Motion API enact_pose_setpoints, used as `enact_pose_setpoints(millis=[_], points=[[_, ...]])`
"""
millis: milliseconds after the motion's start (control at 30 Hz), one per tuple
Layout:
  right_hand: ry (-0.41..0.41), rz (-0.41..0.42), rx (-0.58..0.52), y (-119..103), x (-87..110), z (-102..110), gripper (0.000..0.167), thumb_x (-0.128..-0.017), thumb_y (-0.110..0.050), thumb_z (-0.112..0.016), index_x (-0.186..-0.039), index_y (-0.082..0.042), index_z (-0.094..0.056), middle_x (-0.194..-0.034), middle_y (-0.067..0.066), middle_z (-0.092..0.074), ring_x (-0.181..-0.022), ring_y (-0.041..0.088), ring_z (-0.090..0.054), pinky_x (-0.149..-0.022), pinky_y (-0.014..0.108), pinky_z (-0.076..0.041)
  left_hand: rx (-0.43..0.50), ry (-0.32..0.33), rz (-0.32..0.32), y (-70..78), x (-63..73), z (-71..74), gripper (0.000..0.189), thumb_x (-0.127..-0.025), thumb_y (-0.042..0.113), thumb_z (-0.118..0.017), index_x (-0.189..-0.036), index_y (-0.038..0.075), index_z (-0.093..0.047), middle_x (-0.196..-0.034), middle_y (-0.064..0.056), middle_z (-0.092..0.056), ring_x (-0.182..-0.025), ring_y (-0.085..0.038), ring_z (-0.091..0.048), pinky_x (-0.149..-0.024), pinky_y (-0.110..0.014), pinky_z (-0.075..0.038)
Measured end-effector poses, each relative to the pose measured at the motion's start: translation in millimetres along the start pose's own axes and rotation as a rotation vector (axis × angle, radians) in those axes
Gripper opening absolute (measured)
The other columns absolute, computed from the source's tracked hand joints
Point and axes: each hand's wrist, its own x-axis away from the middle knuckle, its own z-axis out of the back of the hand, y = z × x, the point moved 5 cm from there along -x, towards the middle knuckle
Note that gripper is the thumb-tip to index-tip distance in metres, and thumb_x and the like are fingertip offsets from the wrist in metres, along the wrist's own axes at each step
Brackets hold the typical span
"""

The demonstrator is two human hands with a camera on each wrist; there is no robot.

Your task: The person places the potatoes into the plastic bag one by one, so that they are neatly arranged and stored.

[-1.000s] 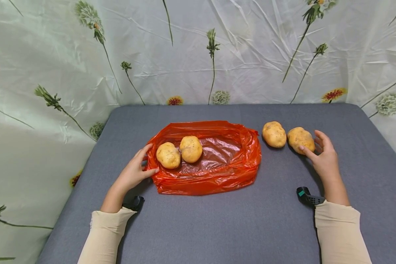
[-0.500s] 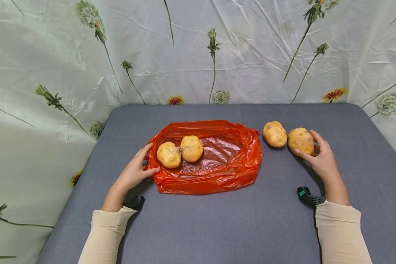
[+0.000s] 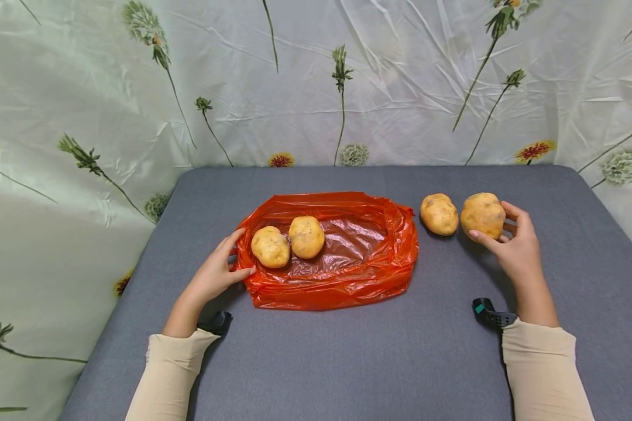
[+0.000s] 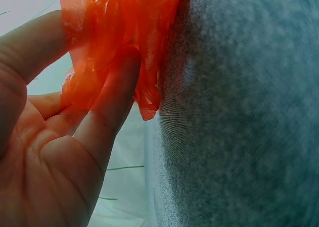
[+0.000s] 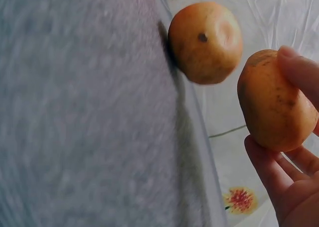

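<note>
In the head view a red plastic bag (image 3: 332,295) lies with its mouth spread wide, and two potatoes sit side by side at its left end, one potato (image 3: 270,248) nearer my left hand (image 3: 213,278). That hand holds the bag's left edge between spread thumb and fingers; the left wrist view has a finger showing through the red film (image 4: 149,43). My right hand (image 3: 521,251) grips a potato (image 5: 276,105) with thumb in front and fingers behind, lifted off the table. Just left of it another potato (image 3: 439,215) rests on the table.
A dark grey cloth covers the table (image 3: 368,362). Behind it and along the left hangs a pale curtain (image 3: 400,105) printed with flowers. A black wrist camera (image 3: 487,310) sits on the right wrist, another on the left.
My right hand has closed around the right-hand potato and raised it from the table. The left hand, bag and other potatoes have stayed in place.
</note>
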Motion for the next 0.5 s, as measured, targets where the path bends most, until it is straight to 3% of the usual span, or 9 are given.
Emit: enact_pose_setpoints(millis=[267, 500], points=[[-0.018, 0.076, -0.058, -16.9, -1.0, -6.4, 0.073, -0.068, -0.003, -0.076, -0.131, -0.011, -0.039, -0.115, 0.001, -0.042, -0.091, 0.005, -0.048, -0.070, 0.009, -0.041, 0.001, 0.001, -0.003, 0.1, -0.8, 0.1, 0.084, -0.076, 0.012, -0.073, -0.141, 0.006, -0.020, -0.138, -0.023, -0.024, -0.113, -0.042, -0.039, -0.079, -0.048, -0.046], [-0.066, 0.112, -0.017, -39.6, 3.2, -18.5, 0.076, -0.068, -0.004, -0.078, -0.132, -0.006, -0.036, -0.127, 0.008, -0.041, -0.098, 0.005, -0.046, -0.071, 0.008, -0.040, 0.006, 0.001, 0.001, -0.3, -0.5, -0.2, 0.084, -0.076, 0.012, -0.073, -0.141, 0.005, -0.020, -0.138, -0.023, -0.024, -0.114, -0.042, -0.038, -0.079, -0.048, -0.046]])
